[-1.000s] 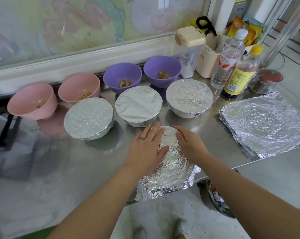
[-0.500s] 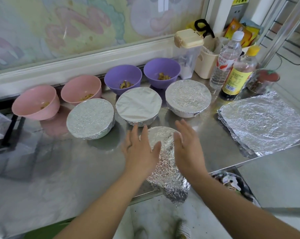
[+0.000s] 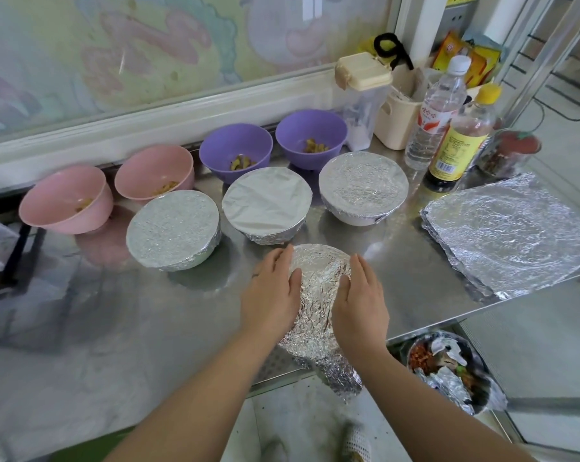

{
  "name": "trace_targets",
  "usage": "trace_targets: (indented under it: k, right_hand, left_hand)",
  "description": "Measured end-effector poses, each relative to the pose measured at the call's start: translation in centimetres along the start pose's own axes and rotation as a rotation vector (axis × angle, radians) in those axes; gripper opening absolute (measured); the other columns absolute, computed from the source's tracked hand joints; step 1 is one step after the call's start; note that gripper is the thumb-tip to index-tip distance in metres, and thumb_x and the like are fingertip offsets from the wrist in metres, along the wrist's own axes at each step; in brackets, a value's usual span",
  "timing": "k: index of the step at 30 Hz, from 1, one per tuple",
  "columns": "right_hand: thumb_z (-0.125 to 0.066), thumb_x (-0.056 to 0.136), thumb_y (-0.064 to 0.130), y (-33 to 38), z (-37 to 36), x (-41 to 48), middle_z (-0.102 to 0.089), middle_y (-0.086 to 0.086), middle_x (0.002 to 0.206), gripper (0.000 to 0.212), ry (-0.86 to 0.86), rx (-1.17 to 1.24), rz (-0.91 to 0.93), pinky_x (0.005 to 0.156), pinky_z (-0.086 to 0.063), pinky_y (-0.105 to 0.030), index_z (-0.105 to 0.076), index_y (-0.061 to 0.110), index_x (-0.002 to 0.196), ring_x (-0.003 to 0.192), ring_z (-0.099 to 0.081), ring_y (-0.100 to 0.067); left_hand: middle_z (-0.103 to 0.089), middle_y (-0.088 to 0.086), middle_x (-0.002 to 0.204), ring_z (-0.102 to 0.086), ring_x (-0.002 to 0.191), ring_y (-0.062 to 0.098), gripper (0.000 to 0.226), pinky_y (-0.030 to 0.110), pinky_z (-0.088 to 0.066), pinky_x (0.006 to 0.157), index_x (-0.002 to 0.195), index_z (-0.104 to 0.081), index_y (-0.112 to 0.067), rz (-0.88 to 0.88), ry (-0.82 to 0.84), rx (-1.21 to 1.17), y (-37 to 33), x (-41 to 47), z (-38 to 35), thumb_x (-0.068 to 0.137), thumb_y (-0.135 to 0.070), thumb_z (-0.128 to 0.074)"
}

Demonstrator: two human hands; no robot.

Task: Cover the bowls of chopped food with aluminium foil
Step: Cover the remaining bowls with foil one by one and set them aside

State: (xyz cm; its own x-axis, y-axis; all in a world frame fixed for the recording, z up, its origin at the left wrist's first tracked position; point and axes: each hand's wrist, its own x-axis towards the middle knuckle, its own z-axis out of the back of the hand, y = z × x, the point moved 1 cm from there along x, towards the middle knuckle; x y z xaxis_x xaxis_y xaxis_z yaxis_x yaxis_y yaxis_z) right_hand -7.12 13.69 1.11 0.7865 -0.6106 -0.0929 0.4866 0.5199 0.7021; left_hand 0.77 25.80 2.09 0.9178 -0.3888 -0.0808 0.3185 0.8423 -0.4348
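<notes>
Left of the silver foil stack, your left hand and right hand press flat on crinkled foil; probably flimsy, so take its loose edge.

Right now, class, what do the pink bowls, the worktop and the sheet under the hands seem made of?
Pink bowls: likely plastic, matte, evenly coloured. Worktop: probably stainless steel, brushed, dimly reflecting bowls. Sheet: aluminium foil, shiny, crinkled.

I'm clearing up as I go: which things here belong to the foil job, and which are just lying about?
Job: half-wrapped bowl, covered bowls, pink bowls, purple bowls, foil sheets.
Lying about: clear bottle, yellow-capped bottle, lidded container, beige caddy, red-lidded jar.
</notes>
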Motion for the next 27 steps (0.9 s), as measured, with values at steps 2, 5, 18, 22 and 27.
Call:
trace_targets:
  k: [2,5,18,22,27]
  right_hand:
    - [-0.032,0.11,0.02,-0.7,0.2,0.4,-0.036,0.003,0.162,0.047,0.003,0.087,-0.017,0.116,-0.029,-0.031,-0.036,0.016,0.156,0.149,-0.031,-0.015]
    - [-0.033,0.11,0.019,-1.6,0.3,0.6,-0.05,0.001,0.152,0.046,0.012,0.271,-0.059,0.116,-0.037,-0.034,-0.041,0.019,0.155,0.139,-0.047,-0.016]
    - [-0.037,0.109,0.042,-1.5,2.1,4.1,-0.074,0.012,0.098,0.035,0.353,0.428,-0.129,0.08,-0.047,-0.021,-0.069,0.028,0.107,0.099,-0.067,-0.005]
    - [-0.039,0.106,0.045,0.6,4.5,7.6,-0.072,-0.015,0.106,0.047,0.164,0.283,-0.004,0.095,-0.05,-0.048,-0.071,0.011,0.11,0.106,-0.065,-0.034]
    - [-0.038,0.11,0.031,2.2,6.2,3.1,-0.07,0.002,0.105,0.035,-0.075,0.384,0.058,0.086,-0.048,-0.035,-0.066,0.018,0.127,0.094,-0.062,-0.011]
  left_hand:
    - [-0.031,-0.011,0.155,-0.042,0.134,0.019,0.052,0.036,-0.042,0.1,0.155,-0.029,-0.027,0.011,-0.008,-0.012,0.0,0.0,-0.1,0.106,-0.042,-0.033]
    - [-0.033,-0.011,0.154,-0.041,0.135,0.017,0.051,0.035,-0.042,0.1,0.154,-0.03,-0.027,0.025,-0.015,-0.027,0.0,0.0,-0.3,0.106,-0.041,-0.034]
    - [-0.026,0.002,0.156,-0.025,0.144,0.024,0.055,0.039,-0.024,0.118,0.154,-0.026,-0.018,0.239,0.027,-0.364,0.2,-2.4,-0.8,0.103,-0.035,-0.041]
    - [-0.008,0.008,0.164,-0.007,0.15,0.029,0.067,0.045,-0.011,0.123,0.156,-0.018,-0.019,0.415,0.082,-0.477,-0.3,-3.7,0.6,0.1,-0.035,-0.05]
    - [-0.04,-0.001,0.153,-0.032,0.143,0.017,0.047,0.041,-0.026,0.121,0.149,-0.04,-0.021,-0.053,-0.117,-0.303,-0.6,0.4,3.1,0.103,-0.025,-0.047]
